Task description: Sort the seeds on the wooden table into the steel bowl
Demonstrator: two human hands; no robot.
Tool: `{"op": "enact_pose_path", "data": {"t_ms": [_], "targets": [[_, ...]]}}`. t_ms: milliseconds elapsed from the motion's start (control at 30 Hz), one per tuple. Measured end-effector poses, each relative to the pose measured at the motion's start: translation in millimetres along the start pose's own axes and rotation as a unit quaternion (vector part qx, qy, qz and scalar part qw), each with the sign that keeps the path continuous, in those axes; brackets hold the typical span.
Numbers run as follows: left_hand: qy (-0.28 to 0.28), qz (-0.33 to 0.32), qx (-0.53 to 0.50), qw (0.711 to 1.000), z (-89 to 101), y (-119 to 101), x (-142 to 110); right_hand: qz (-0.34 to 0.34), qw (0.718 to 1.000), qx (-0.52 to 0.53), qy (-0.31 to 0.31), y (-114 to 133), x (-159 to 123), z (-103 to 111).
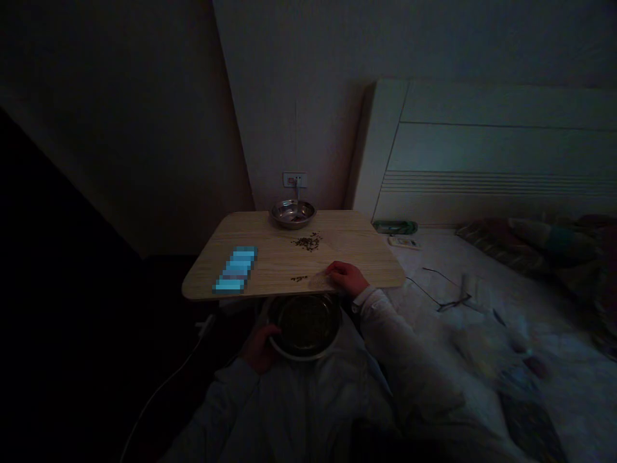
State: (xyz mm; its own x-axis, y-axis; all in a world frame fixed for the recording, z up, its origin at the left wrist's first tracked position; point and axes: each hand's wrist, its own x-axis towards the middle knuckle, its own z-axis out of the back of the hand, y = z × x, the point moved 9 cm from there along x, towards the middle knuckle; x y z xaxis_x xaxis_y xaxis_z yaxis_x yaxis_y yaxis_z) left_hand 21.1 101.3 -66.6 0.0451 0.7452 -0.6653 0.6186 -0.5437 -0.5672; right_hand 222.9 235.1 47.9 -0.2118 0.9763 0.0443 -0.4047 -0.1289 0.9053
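Note:
My left hand (260,349) grips the left rim of a round, dark-bottomed dish (299,355) on my lap, below the table's near edge. What lies in the dish is too dark to make out. My right hand (348,278) rests at the near right of the wooden table (270,257), fingers bent together. Beside its fingertips is a pale, see-through patch that I cannot identify. A short row of small dark grains (299,278) lies just left of it. Farther back is a loose scatter of similar grains (309,242).
A steel bowl (292,224) stands at the table's back edge, below a wall socket (294,180). A lit phone (236,270) lies at the left. On the bed to the right are eyeglasses (446,305), a remote control (403,242) and a green bottle (395,227).

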Motion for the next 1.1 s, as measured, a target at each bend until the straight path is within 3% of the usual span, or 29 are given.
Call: {"op": "enact_pose_path", "data": {"t_ms": [933,1100], "targets": [[-0.014,-0.005,0.005,1.000,-1.6,-3.3,-4.0,0.000,0.997,0.053,-0.048,-1.8,3.7,11.6],[0.007,-0.012,0.007,1.000,1.3,-2.4,1.7,0.006,0.996,0.063,-0.055,2.9,4.2,13.9]]}}
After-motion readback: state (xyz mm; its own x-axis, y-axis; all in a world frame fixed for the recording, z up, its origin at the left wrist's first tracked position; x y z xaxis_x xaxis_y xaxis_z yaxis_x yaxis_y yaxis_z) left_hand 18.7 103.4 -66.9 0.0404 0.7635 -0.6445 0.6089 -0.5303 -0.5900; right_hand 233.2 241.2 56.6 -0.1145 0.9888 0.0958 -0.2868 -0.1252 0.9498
